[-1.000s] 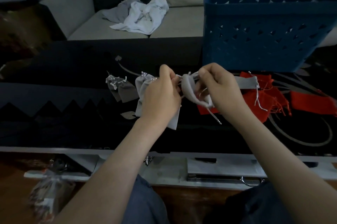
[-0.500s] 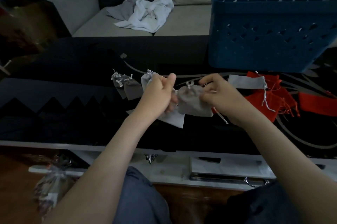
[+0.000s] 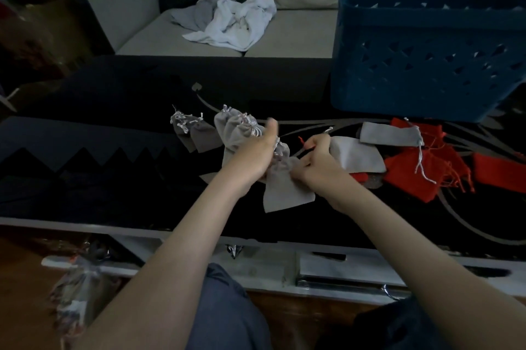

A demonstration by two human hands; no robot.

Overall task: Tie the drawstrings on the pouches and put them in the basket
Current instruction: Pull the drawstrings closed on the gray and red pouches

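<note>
A grey drawstring pouch (image 3: 284, 187) hangs between my hands above the dark table (image 3: 113, 178), its neck gathered. My left hand (image 3: 253, 156) grips its cinched top and my right hand (image 3: 316, 161) pinches its string from the right. Two small dark grey tied pouches (image 3: 196, 134) and a bunch of light grey tied pouches (image 3: 236, 130) lie left of my hands. Flat grey pouches (image 3: 355, 154) and several red pouches (image 3: 421, 170) lie to the right. The blue basket (image 3: 427, 59) stands at the back right.
A sofa (image 3: 284, 36) with crumpled white and grey cloths (image 3: 230, 19) lies behind the table. A lower shelf (image 3: 327, 267) with flat items runs under the table's front edge. A plastic-wrapped bundle (image 3: 76, 292) sits on the floor at left.
My hands have come closer together and lower, and the pouch now hangs down between them with its neck gathered. The view has shifted slightly.
</note>
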